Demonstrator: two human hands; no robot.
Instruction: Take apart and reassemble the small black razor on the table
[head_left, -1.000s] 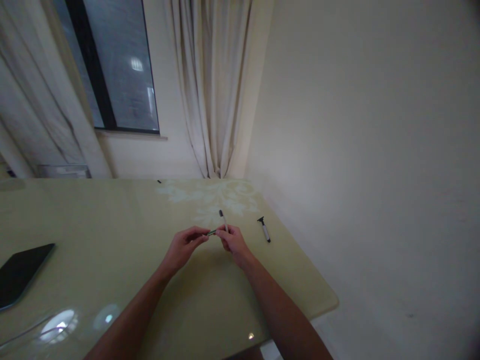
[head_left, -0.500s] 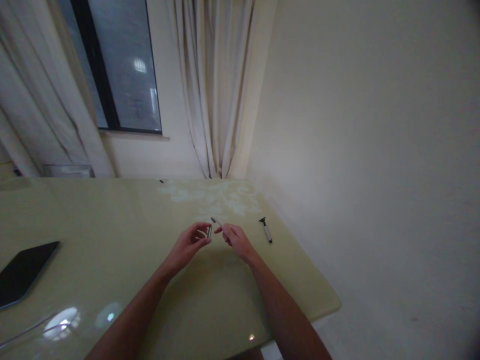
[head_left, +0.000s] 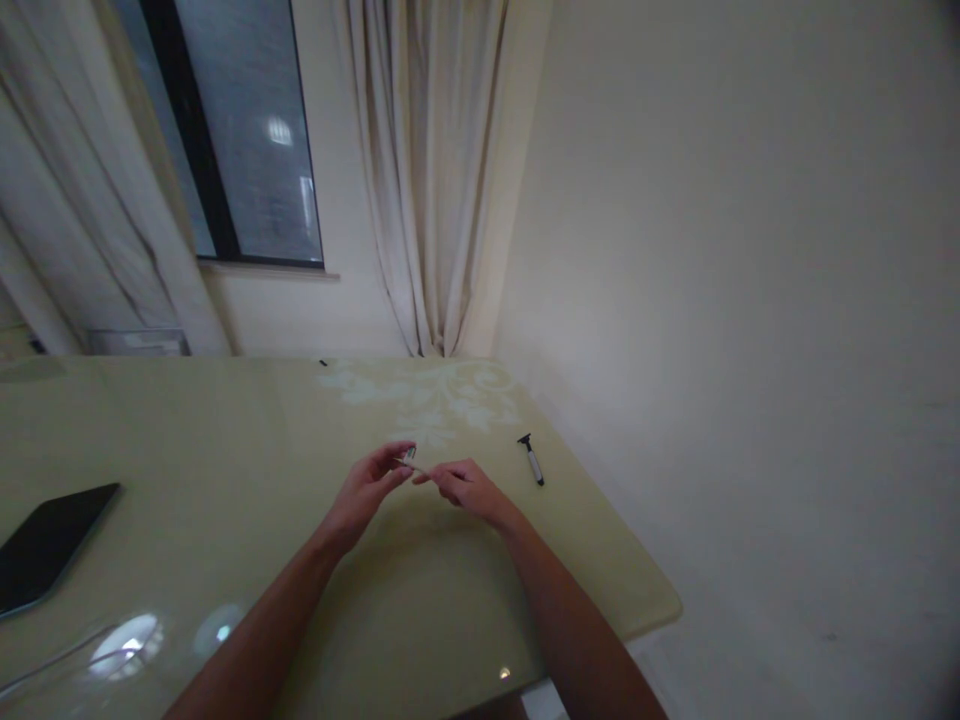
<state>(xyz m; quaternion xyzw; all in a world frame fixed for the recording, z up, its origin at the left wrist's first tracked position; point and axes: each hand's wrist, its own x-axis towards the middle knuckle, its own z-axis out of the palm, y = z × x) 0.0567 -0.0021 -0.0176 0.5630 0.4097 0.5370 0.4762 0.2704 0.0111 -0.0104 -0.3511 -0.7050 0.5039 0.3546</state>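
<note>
My left hand point(head_left: 369, 490) pinches a small rectangular piece point(head_left: 410, 453) with silvery edges, which looks like a razor cartridge, between thumb and fingertips. A thin, light-coloured stick point(head_left: 420, 469) is gripped in my right hand point(head_left: 463, 484). Its far end reaches to the small piece between my left fingers; whether the two touch I cannot tell. Both hands are held over the table, close together. To the right of my right hand, a razor point(head_left: 533, 462) with a grey handle and black head lies on the table.
The glossy pale table point(head_left: 210, 450) meets a wall on the right. A dark flat tablet-like object point(head_left: 56, 540) lies at the left, with a thin cable point(head_left: 56, 660) nearer me. A tiny dark piece point(head_left: 322, 363) lies at the far edge, before curtains point(head_left: 427, 180).
The stick in my right hand has moved left and lower, its dark tip now at the small piece. My left hand has tilted that piece and shifted slightly left.
</note>
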